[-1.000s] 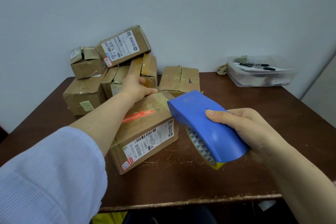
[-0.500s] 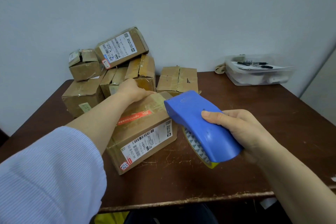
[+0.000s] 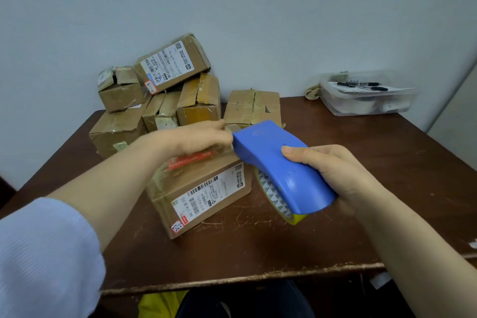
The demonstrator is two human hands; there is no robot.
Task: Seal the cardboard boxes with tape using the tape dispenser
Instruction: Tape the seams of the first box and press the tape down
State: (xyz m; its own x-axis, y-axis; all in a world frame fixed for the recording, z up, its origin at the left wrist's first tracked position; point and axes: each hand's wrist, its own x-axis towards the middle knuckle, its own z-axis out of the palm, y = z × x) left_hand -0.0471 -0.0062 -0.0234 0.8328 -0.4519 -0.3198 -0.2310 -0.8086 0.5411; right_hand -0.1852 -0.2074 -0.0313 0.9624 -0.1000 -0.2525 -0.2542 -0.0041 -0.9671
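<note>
The blue tape dispenser [image 3: 281, 165] is gripped by the right hand [image 3: 343, 178], thumb across its top, with its nose held at the far corner of the nearest cardboard box [image 3: 204, 188] on the table [image 3: 258, 253]. The left hand [image 3: 196, 137] is laid flat on that box's top, fingers stretched out. A barcode label and a sticker marked "3-1" are carried on the box's side. Behind it, more boxes [image 3: 165, 67] are piled. Far right, pens [image 3: 358, 84] are held in a clear tub [image 3: 361, 108].

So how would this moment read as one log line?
right hand: grips blue tape dispenser | left hand: flat over front box, beside dispenser nose
</note>
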